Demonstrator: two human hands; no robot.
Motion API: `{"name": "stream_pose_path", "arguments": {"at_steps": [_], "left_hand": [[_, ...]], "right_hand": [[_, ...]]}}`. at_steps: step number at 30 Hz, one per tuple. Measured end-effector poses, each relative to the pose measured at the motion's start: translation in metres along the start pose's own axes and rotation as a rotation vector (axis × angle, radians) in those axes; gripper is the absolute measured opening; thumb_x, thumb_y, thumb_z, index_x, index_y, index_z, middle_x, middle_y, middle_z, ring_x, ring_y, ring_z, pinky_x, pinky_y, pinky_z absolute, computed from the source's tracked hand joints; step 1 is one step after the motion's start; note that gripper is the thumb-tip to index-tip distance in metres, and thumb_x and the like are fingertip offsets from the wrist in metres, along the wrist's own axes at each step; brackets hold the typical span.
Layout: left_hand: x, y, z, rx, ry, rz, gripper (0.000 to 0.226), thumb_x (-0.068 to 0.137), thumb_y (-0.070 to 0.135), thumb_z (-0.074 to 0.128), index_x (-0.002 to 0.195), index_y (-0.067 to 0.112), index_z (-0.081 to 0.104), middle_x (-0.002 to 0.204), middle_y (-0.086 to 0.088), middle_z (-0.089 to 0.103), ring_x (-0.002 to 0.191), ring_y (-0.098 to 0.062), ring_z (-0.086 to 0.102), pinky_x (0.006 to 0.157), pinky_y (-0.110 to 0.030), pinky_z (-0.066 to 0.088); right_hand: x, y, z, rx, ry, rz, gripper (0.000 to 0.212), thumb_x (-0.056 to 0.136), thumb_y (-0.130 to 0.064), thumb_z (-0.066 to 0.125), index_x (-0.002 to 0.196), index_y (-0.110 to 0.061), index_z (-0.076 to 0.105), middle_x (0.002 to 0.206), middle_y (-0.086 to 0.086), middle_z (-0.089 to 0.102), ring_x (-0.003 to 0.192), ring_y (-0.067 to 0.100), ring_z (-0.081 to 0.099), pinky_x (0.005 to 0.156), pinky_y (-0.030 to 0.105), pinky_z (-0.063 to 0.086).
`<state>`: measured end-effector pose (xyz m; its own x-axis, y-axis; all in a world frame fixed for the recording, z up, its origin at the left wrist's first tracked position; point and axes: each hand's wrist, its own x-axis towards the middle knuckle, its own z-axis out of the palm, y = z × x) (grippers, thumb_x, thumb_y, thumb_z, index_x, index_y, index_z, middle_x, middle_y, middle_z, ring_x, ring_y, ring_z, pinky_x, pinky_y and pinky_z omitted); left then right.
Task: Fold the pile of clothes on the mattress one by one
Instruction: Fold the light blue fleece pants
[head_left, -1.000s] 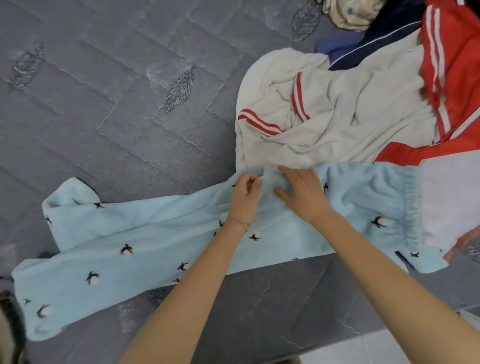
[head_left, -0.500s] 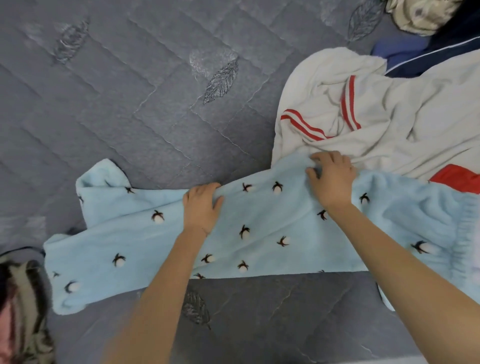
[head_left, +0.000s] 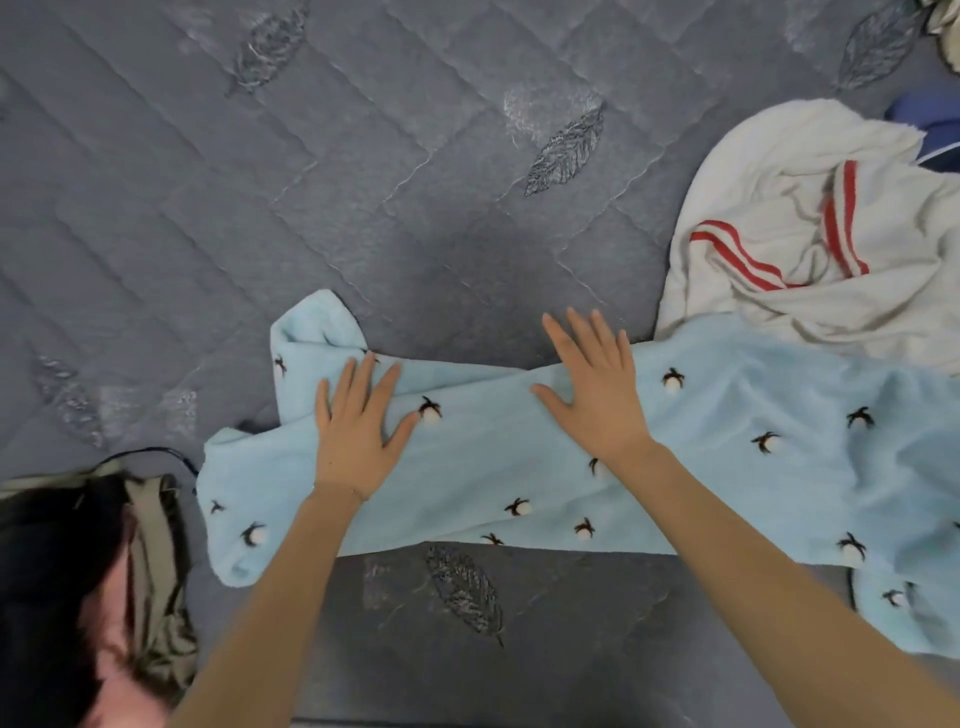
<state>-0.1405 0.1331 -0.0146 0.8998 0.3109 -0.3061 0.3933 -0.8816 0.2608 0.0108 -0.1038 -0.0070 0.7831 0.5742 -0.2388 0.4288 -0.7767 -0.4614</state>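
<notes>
Light blue fleece trousers with small white-and-black pompoms lie stretched left to right across the grey quilted mattress. My left hand lies flat with spread fingers on the legs near their cuffs. My right hand presses flat on the upper edge of the legs, further right. Neither hand grips the cloth. The waist end runs out of view at the right.
A cream garment with red stripes lies crumpled at the right, partly under the trousers. A dark blue garment shows at the right edge. At the lower left sits a person's dark hair beside an olive cloth.
Both hands have slid leftward along the trouser legs and opened flat, from pinching the cloth near the middle. The view has shifted left, so the red garment is out of sight.
</notes>
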Motion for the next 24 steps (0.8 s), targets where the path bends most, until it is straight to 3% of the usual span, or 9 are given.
{"name": "stream_pose_path", "arguments": {"at_steps": [6,10,12,14,16,18,21,24], "left_hand": [[-0.005,-0.049,-0.010,-0.086,0.087,-0.134,0.057,0.098,0.048,0.032,0.147,0.019,0.036,0.157,-0.012,0.022,0.147,-0.029,0.014,0.118,-0.047,0.000],[0.000,-0.091,-0.013,-0.362,0.131,-0.361,0.050,0.102,0.024,0.039,0.149,0.009,0.028,0.154,-0.016,0.028,0.141,-0.033,0.027,0.115,-0.049,0.022],[0.002,-0.102,-0.014,-0.528,0.086,-0.449,0.052,0.102,0.023,0.040,0.149,0.008,0.025,0.147,-0.015,0.040,0.133,-0.032,0.039,0.108,-0.041,0.033],[0.002,-0.102,-0.015,-0.547,0.039,-0.424,0.040,0.101,0.021,0.043,0.139,0.006,0.042,0.120,-0.011,0.060,0.113,-0.031,0.054,0.089,-0.030,0.040],[0.000,-0.096,-0.015,-0.552,0.063,-0.376,0.022,0.098,0.015,0.049,0.116,0.006,0.058,0.086,-0.005,0.061,0.084,-0.027,0.059,0.072,-0.031,0.042],[-0.005,-0.096,-0.019,-0.572,0.100,-0.348,0.012,0.096,0.017,0.054,0.102,0.009,0.060,0.075,0.001,0.059,0.070,-0.018,0.055,0.067,-0.033,0.042],[-0.018,-0.114,-0.025,-0.441,0.077,-0.320,0.030,0.095,0.039,0.054,0.108,0.012,0.061,0.091,-0.001,0.069,0.083,-0.022,0.062,0.081,-0.036,0.046],[-0.035,-0.137,-0.031,-0.250,-0.076,-0.216,0.056,0.083,0.067,0.042,0.104,0.018,0.062,0.096,0.000,0.069,0.097,-0.023,0.060,0.111,-0.045,0.026]], "right_hand": [[-0.005,-0.034,0.031,0.022,-0.009,0.025,0.068,0.093,-0.046,0.057,0.150,-0.022,0.030,0.157,0.005,0.027,0.148,0.029,0.014,0.119,0.047,0.002],[0.001,-0.060,0.052,0.059,-0.078,0.036,0.066,0.094,-0.048,0.053,0.150,-0.022,0.031,0.155,0.002,0.033,0.147,0.023,0.017,0.119,0.041,-0.004],[0.004,-0.076,0.063,0.087,-0.155,0.018,0.067,0.093,-0.049,0.054,0.150,-0.022,0.031,0.151,0.001,0.039,0.145,0.020,0.023,0.120,0.041,-0.003],[0.005,-0.094,0.075,0.109,-0.222,-0.012,0.068,0.090,-0.050,0.058,0.148,-0.023,0.034,0.144,0.001,0.046,0.139,0.019,0.033,0.119,0.043,-0.001],[0.005,-0.114,0.086,0.095,-0.252,-0.039,0.063,0.088,-0.050,0.061,0.141,-0.022,0.045,0.132,0.001,0.056,0.130,0.020,0.043,0.118,0.041,0.005],[0.006,-0.130,0.092,0.045,-0.239,-0.091,0.044,0.089,-0.045,0.061,0.126,-0.020,0.060,0.115,0.002,0.065,0.116,0.023,0.054,0.110,0.036,0.020],[0.006,-0.138,0.090,0.118,-0.146,-0.104,0.022,0.090,-0.033,0.065,0.097,-0.013,0.070,0.089,0.004,0.068,0.092,0.026,0.063,0.088,0.034,0.035],[0.002,-0.135,0.080,0.176,-0.070,-0.017,0.021,0.088,-0.031,0.068,0.087,-0.010,0.070,0.081,0.006,0.068,0.082,0.027,0.063,0.078,0.036,0.040]]}}
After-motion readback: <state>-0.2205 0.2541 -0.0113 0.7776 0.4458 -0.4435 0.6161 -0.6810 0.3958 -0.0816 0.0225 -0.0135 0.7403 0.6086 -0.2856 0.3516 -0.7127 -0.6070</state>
